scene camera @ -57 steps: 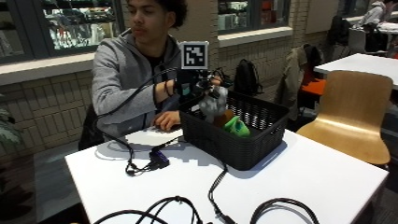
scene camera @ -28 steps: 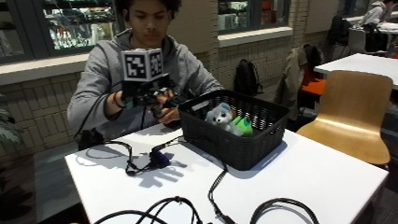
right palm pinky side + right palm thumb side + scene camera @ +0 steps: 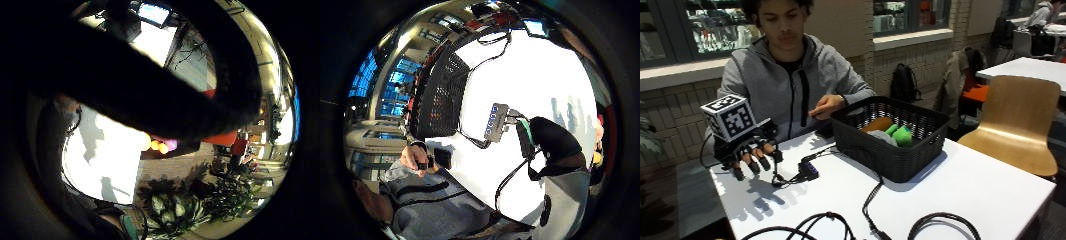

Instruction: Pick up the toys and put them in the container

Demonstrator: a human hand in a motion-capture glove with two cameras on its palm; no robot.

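Fingers spread and holding nothing, the gloved right hand (image 3: 750,154) hovers over the white table (image 3: 973,185) beside the cables (image 3: 840,220), well apart from the black basket (image 3: 896,137) holding the toys (image 3: 889,134), so a careless sweep could snag those cables.

black mesh basket (image 3: 896,145) on a white table (image 3: 973,190), orange, green and grey toys (image 3: 887,132) inside, black glove on the right hand (image 3: 750,152), grey hoodie (image 3: 793,85)

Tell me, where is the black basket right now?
In the outside view the black basket stands on the white table in front of the person, toys inside it, off to the side of the gloved right hand.
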